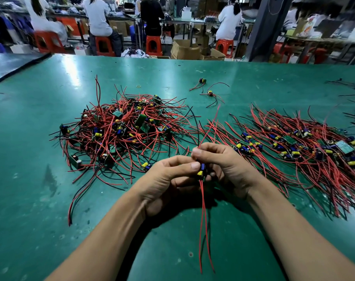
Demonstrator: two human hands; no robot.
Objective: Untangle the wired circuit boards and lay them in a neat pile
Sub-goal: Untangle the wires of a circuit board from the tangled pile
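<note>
Palms hide most of the board (201, 170): only a blue part and a yellow part show between the two hands, which hold it above the near middle of the table (30, 189). The left hand (166, 179) pinches the board, its fingers (193, 165) curled onto it from the left. The right hand (225, 165) has its fingers (196, 152) closed on the red wires (202, 197) just above the board. How many wires sit in that pinch is hard to tell. Two of them hang from the board toward the near edge, and others rise up and away.

Left of the hands lies the heap (121, 128), a tangle of boards with red and black wires crossing every way. Boards low in it are buried. Right of the hands lies the pile (304, 147), with boards in a loose row and wires combed roughly one way. Its right end is cut off by the frame. Two stray boards (203, 80) lie apart farther back, with a small band (139, 86) to their left.

Open cardboard boxes (184, 50) stand on the floor beyond the table; what is in them cannot be made out.

The table top is a glossy green mat, scuffed and spotted. Behind it, people sit with backs turned on red stools (153, 45) at long far tables, all of it blurred. A dark pillar (268, 27) stands at the right.
</note>
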